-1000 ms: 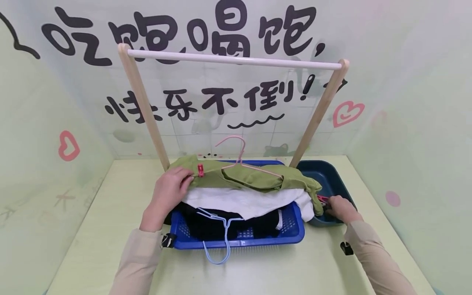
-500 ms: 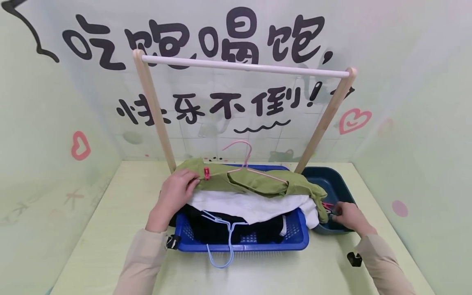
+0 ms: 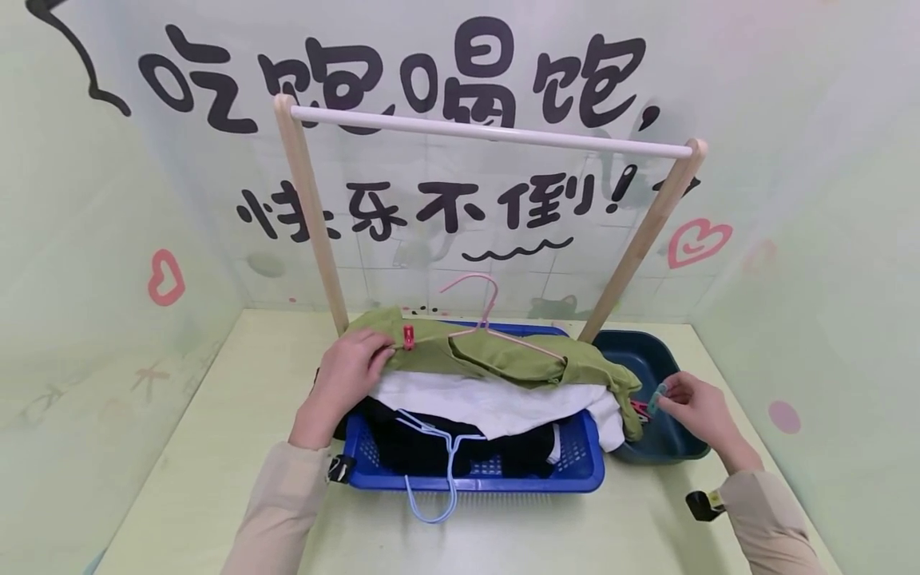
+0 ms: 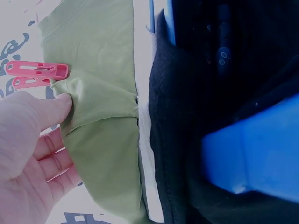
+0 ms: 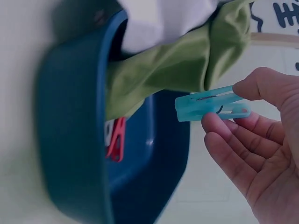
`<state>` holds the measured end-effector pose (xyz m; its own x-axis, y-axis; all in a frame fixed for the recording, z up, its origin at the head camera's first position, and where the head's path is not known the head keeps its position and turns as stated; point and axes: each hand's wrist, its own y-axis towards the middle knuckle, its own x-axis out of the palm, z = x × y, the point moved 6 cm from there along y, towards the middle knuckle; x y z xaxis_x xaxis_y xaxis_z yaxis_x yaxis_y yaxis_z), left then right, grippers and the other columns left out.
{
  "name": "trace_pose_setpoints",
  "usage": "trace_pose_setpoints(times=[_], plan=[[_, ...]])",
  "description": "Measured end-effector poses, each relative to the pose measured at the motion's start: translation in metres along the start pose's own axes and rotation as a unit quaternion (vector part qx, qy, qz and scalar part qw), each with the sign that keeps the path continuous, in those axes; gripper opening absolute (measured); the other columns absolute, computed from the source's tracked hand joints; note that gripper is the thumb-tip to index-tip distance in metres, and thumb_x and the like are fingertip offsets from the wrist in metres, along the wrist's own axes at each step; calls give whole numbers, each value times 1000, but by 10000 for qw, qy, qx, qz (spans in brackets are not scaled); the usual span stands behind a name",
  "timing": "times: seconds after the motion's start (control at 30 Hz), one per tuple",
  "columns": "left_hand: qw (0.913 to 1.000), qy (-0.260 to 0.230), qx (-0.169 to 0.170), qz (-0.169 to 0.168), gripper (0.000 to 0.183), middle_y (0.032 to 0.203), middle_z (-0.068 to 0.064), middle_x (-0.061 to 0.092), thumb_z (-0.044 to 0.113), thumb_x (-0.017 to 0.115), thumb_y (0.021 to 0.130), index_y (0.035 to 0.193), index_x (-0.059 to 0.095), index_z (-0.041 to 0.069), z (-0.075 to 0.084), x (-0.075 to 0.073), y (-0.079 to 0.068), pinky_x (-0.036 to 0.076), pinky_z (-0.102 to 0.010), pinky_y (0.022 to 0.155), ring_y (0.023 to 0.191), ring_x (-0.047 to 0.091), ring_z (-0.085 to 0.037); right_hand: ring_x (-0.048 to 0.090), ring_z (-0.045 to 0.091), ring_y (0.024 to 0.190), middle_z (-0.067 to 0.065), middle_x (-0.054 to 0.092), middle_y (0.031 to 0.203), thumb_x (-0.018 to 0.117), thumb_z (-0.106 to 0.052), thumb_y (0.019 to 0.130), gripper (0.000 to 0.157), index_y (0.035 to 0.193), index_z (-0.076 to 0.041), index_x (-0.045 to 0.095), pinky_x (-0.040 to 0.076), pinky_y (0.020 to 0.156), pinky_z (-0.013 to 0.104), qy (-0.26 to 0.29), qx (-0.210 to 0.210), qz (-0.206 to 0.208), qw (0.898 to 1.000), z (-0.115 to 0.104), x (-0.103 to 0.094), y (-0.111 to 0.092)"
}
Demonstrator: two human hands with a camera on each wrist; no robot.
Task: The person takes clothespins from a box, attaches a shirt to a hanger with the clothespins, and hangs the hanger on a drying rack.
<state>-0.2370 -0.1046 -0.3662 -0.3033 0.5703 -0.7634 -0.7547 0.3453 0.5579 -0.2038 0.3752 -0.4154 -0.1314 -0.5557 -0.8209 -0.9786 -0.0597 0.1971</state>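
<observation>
An olive-green garment (image 3: pixel 424 357) lies across the top of a blue basket (image 3: pixel 532 483), with a pink hanger (image 3: pixel 492 297) at its neckline. My left hand (image 3: pixel 350 371) pinches the garment's edge, thumb in front and fingers behind. Right beside that thumb, a red clothespin (image 4: pixel 57 71) is clipped on the same edge. Between thumb and fingertips, my right hand (image 3: pixel 700 409) holds a light-teal clothespin (image 5: pixel 189 108) over a dark teal basin (image 5: pixel 70 140). Inside the basin lie a red clothespin (image 5: pixel 118 140) and a whitish piece, partly covered by the garment's hanging end.
Below the green garment are a white garment (image 3: pixel 474 403) and black clothing (image 3: pixel 410 451). A light-blue hanger (image 3: pixel 451 471) hooks out over the basket's front. Behind, a rack with wooden posts (image 3: pixel 647 231) and a white rod (image 3: pixel 496 134) stands before the printed wall.
My right hand has come up from inside the basin, now with the teal clothespin in its fingers. My left hand keeps its pinch on the garment's edge. The head view has shifted slightly.
</observation>
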Motion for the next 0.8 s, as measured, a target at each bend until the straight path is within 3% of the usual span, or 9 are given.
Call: trace_pose_setpoints(times=[0.4,0.63,0.8], plan=[[10000,1,-24,2,9,86,-11,67,3,70,82,90,69,0,0,0,0,51,-43,69,79,63,-29,56,-7,70,10,66,82,66,4,83,22,104,6,58,45,65,7,1057,-525,533,9916,-54,-11,12],[10000,18,-23,37,9,86,-11,67,4,69,82,90,70,1,0,0,-1,51,-42,69,79,63,-28,56,-7,78,21,63,87,62,16,80,25,104,13,57,46,69,7,1600,-1046,594,9798,-101,-16,13],[9999,53,9,96,9,86,-11,68,4,70,81,90,70,0,-1,0,-2,51,-43,69,79,63,-29,57,-5,83,13,64,91,61,13,83,24,106,13,57,46,72,8,1941,-1374,536,9698,-106,-10,18]])
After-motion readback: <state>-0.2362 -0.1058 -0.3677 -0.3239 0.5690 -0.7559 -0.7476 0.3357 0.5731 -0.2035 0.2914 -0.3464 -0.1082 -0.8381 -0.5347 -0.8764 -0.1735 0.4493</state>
